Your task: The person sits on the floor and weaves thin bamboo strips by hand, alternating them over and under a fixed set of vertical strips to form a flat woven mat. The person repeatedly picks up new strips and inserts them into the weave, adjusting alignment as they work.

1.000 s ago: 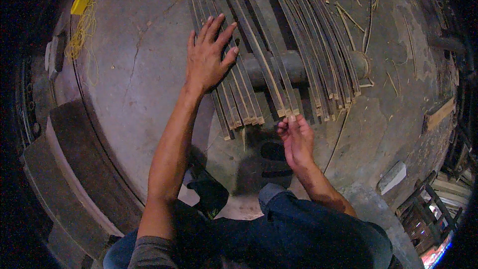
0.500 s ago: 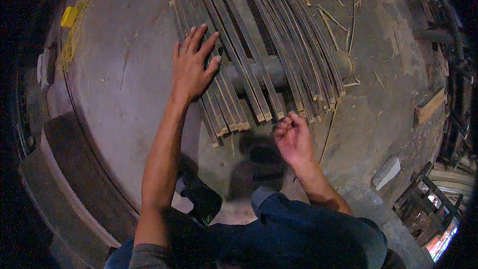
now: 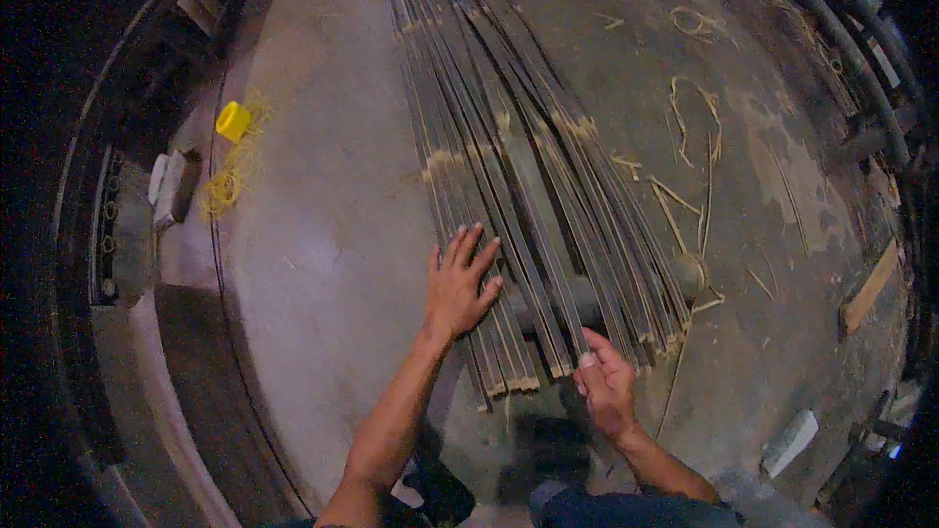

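A fan of long, dark split-bamboo strips (image 3: 518, 244) with pale joints and cut ends runs away from me along the floor. Their near ends rest across a round log (image 3: 693, 277), whose right end shows past the strips. My left hand (image 3: 457, 293) lies flat on the left-hand strips, fingers spread. At the near end of the bundle, my right hand (image 3: 610, 393) pinches the tip of one bamboo strip (image 3: 569, 318) between thumb and fingers. A gap parts the left group of strips from the right group.
Thin bamboo scraps (image 3: 675, 196) litter the concrete floor on the right. A yellow object (image 3: 233, 121) with tangled yellow twine (image 3: 223, 191) lies at left. A wood block (image 3: 870, 288) and a pale stone-like piece (image 3: 790, 443) are at right; a dark ledge (image 3: 210, 362) runs along the left.
My view has tilted up, showing more of the strips' far length. My right hand, half-curled near the strip ends before, now grips one strip's tip. The left hand remains spread on the strips.
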`<state>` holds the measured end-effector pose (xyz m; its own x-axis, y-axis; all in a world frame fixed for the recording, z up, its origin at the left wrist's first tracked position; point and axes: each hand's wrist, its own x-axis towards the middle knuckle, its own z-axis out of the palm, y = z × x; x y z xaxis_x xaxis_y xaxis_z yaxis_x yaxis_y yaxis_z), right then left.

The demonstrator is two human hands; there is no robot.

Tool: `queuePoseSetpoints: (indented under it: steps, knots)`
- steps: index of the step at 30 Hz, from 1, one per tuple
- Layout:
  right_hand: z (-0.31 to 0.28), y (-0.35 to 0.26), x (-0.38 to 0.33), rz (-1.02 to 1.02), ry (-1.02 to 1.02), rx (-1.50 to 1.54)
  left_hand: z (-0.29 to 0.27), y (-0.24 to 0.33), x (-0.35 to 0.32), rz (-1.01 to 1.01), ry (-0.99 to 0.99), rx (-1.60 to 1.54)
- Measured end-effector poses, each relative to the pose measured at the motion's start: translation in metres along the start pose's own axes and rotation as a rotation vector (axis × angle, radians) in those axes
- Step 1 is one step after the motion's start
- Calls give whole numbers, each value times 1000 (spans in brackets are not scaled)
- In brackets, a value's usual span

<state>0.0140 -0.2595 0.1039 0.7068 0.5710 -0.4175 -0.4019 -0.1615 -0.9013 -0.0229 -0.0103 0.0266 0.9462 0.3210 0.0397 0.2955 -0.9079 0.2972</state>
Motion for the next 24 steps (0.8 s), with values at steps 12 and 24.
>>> queuePoseSetpoints:
  steps: [12, 24]
  knots:
    - [21, 65, 11, -85, -4, -66, 23, 4, -7, -42, -26, -122]
    - [11, 47, -16, 181, -46, -71, 10, -16, 11, 17, 197, -111]
